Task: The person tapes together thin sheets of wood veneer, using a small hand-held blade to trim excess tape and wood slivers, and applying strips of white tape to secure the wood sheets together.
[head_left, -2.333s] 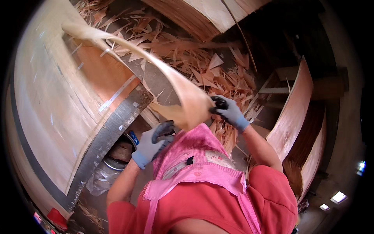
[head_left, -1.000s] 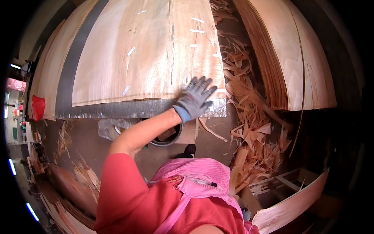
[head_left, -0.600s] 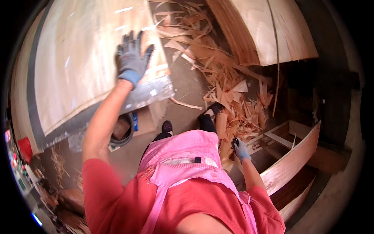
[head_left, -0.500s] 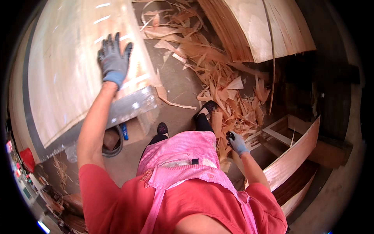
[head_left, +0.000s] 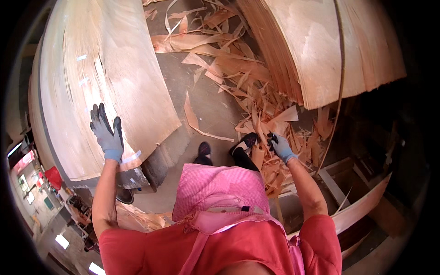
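My left hand [head_left: 107,134], in a grey glove with dark fingertips and a blue cuff, lies flat on a pale wood veneer sheet [head_left: 133,78]. Its fingers are stretched out. The sheet has lengthwise splits and a few short strips of shiny tape [head_left: 131,158] on it. It covers the top of a grey-edged table [head_left: 137,176]. At my right side, my gloved right hand [head_left: 280,145] hangs over wood scraps with its fingers curled in. Whether something small and dark is in that hand, I cannot make out.
Veneer offcuts [head_left: 263,110] litter the floor between the table and a tall veneer stack [head_left: 316,50] at the far right. A thin strip [head_left: 340,59] hangs across that stack. Wooden frames [head_left: 362,201] stand close at my right. A red object [head_left: 53,178] is at the left.
The view has shifted. My left hand has come nearer along the table, and a split veneer sheet now reaches over its right edge. My right hand is a little farther forward, still curled.
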Motion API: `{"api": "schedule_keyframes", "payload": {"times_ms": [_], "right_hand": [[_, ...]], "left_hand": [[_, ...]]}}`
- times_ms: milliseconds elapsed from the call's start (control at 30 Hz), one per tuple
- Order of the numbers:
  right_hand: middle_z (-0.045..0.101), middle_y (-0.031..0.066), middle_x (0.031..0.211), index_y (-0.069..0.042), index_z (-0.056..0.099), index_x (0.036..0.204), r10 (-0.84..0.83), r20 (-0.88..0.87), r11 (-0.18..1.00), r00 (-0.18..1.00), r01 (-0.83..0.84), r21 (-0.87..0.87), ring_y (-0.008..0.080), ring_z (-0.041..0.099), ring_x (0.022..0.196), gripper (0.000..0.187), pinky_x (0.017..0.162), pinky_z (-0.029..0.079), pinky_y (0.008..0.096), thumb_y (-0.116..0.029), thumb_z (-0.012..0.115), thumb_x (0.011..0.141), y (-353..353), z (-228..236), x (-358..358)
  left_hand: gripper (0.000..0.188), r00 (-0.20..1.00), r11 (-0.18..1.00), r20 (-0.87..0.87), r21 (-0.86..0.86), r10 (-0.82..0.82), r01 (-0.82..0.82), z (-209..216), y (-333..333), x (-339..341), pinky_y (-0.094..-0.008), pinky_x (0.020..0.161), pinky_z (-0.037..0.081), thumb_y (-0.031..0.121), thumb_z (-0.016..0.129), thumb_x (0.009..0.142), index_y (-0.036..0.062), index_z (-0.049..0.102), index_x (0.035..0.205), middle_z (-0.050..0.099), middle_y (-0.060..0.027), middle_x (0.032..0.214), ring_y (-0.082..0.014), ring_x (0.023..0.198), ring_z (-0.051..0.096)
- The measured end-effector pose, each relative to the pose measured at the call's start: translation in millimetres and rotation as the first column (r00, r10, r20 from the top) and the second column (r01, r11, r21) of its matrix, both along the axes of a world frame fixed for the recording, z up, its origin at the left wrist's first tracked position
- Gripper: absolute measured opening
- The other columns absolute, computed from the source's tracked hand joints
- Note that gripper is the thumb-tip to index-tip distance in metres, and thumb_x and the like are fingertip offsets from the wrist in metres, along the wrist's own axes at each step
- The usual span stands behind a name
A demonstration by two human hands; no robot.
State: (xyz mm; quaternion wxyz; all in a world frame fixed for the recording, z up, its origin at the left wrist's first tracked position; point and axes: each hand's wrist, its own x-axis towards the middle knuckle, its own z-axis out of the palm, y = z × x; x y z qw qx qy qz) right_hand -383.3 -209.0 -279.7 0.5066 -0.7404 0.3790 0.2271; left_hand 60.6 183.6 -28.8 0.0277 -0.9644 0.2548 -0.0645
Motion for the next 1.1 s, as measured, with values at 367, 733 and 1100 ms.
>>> {"api": "schedule_keyframes", "payload": {"times_ms": [367, 733, 1100], "right_hand": [[0.065, 0.0235, 0.11, -0.004, 0.059, 0.115, -0.144, -0.065, 0.99, 0.988, 0.143, -0.009, 0.0432, 0.062, 0.101, 0.032, 0.087, 0.049, 0.0449, -0.026, 0.055, 0.093, -43, -119, 110], [0.061, 0.0262, 0.124, -0.008, 0.036, 0.146, -0.514, 0.002, 0.775, 0.858, 0.465, -0.427, 0.0417, 0.062, 0.104, 0.05, 0.086, 0.048, 0.0525, -0.028, 0.043, 0.1, -120, -336, 242], [0.062, 0.0234, 0.123, -0.005, 0.049, 0.135, -0.334, 0.074, 0.795, 0.94, 0.323, -0.513, 0.0411, 0.061, 0.108, 0.045, 0.09, 0.047, 0.0478, -0.03, 0.05, 0.097, -130, -402, 203]], "left_hand": [[0.067, 0.988, 0.999, -0.157, -0.039, -0.014, 0.008, 6, -18, -2, -0.0476, 0.119, 0.013, 0.035, 0.047, 0.099, -0.0053, 0.028, 0.149, 0.023, -0.0232, 0.157, -0.0376, 0.147, 0.018], [0.088, 0.923, 0.973, -0.307, 0.081, 0.23, -0.215, 12, -19, -2, -0.044, 0.12, 0.011, 0.062, 0.035, 0.098, 0.0011, 0.008, 0.155, 0.011, -0.0183, 0.161, -0.0321, 0.149, 0.013], [0.081, 0.88, 0.932, -0.308, 0.106, 0.362, -0.346, 37, 47, -23, -0.0419, 0.119, 0.018, 0.054, 0.037, 0.1, 0.0019, 0.011, 0.155, 0.017, -0.0173, 0.16, -0.0306, 0.147, 0.019]]}}
